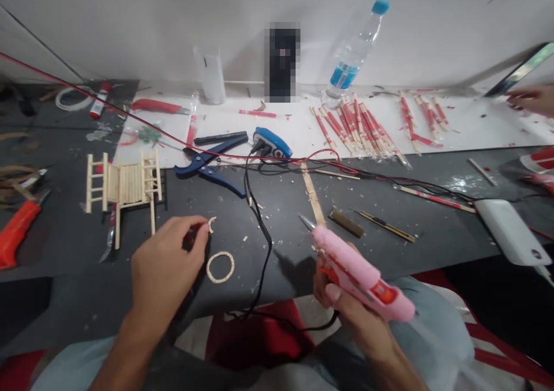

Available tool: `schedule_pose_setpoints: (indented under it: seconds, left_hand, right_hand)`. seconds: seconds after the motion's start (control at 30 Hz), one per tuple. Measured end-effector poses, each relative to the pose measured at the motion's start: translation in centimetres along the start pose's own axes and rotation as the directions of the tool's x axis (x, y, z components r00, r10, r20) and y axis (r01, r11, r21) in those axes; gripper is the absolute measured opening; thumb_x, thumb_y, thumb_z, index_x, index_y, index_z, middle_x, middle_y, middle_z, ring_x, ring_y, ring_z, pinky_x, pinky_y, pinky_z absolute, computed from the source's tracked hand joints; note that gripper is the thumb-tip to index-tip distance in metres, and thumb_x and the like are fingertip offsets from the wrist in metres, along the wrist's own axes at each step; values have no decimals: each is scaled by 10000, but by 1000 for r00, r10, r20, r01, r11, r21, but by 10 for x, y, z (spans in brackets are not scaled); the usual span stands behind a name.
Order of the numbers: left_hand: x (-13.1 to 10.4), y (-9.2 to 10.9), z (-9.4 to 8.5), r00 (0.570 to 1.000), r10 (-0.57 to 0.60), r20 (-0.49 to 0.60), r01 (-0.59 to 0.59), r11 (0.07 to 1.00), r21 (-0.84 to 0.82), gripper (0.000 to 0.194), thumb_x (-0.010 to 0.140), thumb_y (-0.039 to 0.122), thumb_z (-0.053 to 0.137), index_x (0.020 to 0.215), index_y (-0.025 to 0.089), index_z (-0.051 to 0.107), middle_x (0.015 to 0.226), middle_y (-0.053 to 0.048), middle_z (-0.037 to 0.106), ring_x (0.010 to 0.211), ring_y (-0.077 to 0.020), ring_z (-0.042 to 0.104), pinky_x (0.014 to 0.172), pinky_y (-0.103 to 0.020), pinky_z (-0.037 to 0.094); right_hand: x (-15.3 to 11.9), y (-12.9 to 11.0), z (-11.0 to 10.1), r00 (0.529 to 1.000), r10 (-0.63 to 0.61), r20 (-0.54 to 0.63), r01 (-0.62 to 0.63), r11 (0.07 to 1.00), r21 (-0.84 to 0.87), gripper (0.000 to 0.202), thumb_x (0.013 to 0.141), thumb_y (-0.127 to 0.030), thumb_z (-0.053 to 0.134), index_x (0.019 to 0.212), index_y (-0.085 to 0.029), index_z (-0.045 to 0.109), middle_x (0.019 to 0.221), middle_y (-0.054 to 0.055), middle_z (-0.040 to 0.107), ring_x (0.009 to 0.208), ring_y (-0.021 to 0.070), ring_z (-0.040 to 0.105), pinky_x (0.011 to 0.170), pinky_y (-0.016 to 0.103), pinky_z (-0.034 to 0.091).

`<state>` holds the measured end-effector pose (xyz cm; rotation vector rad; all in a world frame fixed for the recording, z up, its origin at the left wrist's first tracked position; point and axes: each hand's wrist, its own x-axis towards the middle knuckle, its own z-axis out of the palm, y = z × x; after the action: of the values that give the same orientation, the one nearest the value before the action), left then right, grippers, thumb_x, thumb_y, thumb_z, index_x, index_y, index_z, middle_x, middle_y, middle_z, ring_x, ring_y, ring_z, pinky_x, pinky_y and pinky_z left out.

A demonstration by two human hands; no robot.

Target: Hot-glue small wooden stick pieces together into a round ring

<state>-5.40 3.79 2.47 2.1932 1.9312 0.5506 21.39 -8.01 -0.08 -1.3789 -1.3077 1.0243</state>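
Observation:
Between thumb and forefinger, my left hand (pixel 171 258) pinches a small curved piece of pale wooden bits (pixel 212 225) just above the dark table. Close by on the table lies a ring of the same pale bits (pixel 220 267). My right hand (pixel 346 304) is wrapped round a pink hot glue gun (pixel 359 270), its metal nozzle pointing up and to the left. Left of my left hand stands a miniature chair-like frame of thin wooden sticks (pixel 125 186).
Blue cutters (pixel 212 166) and a blue power socket (pixel 272 143) lie behind. Several red-wrapped stick bundles (pixel 359 126) and a water bottle (pixel 350 62) are at the back. A black cord (pixel 267 252) crosses the table. Another person's hand (pixel 532 100) is at right.

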Motion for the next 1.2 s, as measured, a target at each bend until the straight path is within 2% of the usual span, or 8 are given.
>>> schedule_pose_setpoints:
  seconds: [0.07, 0.17, 0.37, 0.5, 0.77, 0.87, 0.97, 1.2]
  left_hand:
    - [19, -11, 10, 998, 15, 63, -16, 1000, 23, 208, 990, 329, 608, 1058, 267, 794, 1062, -48, 809, 879, -250, 742, 695, -321, 484]
    - [29, -17, 22, 994, 32, 109, -35, 999, 32, 212, 981, 338, 625, 1043, 282, 821, 1099, -37, 814, 869, -253, 736, 666, -330, 464]
    - [23, -19, 27, 993, 59, 99, -59, 998, 3, 229, 1010, 303, 599, 1009, 267, 825, 1090, -17, 816, 972, -262, 757, 744, -349, 490]
    - [20, -18, 25, 994, 103, 44, -100, 994, -54, 238, 1036, 308, 584, 1032, 253, 815, 1072, -6, 835, 1030, -239, 758, 898, -350, 517]
    - [21, -24, 24, 979, 181, 98, -183, 983, 10, 164, 990, 250, 676, 1043, 232, 831, 1073, -42, 818, 982, -293, 716, 831, -412, 506]
    - [16, -15, 24, 966, 251, 60, -250, 968, -38, 183, 997, 226, 660, 1088, 202, 818, 1086, -73, 790, 978, -291, 699, 852, -419, 506]
    - [10, 1, 25, 927, 341, 156, -327, 939, -108, 130, 970, 227, 714, 1058, 220, 809, 1011, -37, 790, 917, -273, 695, 823, -418, 494]
    - [5, 15, 40, 907, 368, 205, -357, 930, -89, 124, 941, 155, 742, 892, 242, 815, 886, -10, 786, 830, -268, 674, 772, -427, 468]
  right_hand:
    - [6, 2, 1, 997, 58, 57, -68, 978, 198, 393, 1023, -626, 465, 1022, -251, 585, 653, -37, 469, 449, 151, 427, 380, 286, 409]
    - [16, 4, 4, 982, 118, 149, -170, 894, 415, 394, 949, -650, 572, 1007, -261, 604, 681, -17, 511, 452, 156, 451, 358, 285, 387]
    - [33, 7, 8, 929, 188, 317, -351, 714, 606, 376, 803, -547, 797, 978, -238, 672, 761, 6, 549, 524, 125, 427, 456, 285, 386]
    - [42, 16, 9, 919, 207, 336, -387, 640, 664, 347, 764, -504, 842, 945, -249, 692, 785, 17, 567, 540, 123, 420, 446, 259, 335]
    - [44, 36, 3, 915, 270, 299, -403, 614, 679, 283, 798, -422, 862, 986, -224, 790, 794, 30, 606, 550, 112, 448, 435, 234, 322]
    - [44, 38, 4, 909, 300, 289, -416, 609, 676, 298, 803, -418, 863, 1008, -216, 784, 786, 27, 612, 556, 115, 479, 456, 238, 337]
    - [44, 41, 5, 908, 299, 294, -419, 608, 675, 327, 790, -454, 862, 969, -196, 770, 740, 21, 601, 524, 117, 481, 448, 243, 323]
    - [44, 44, 6, 912, 272, 307, -410, 613, 675, 323, 810, -471, 848, 955, -189, 784, 674, 4, 559, 492, 108, 455, 430, 234, 281]
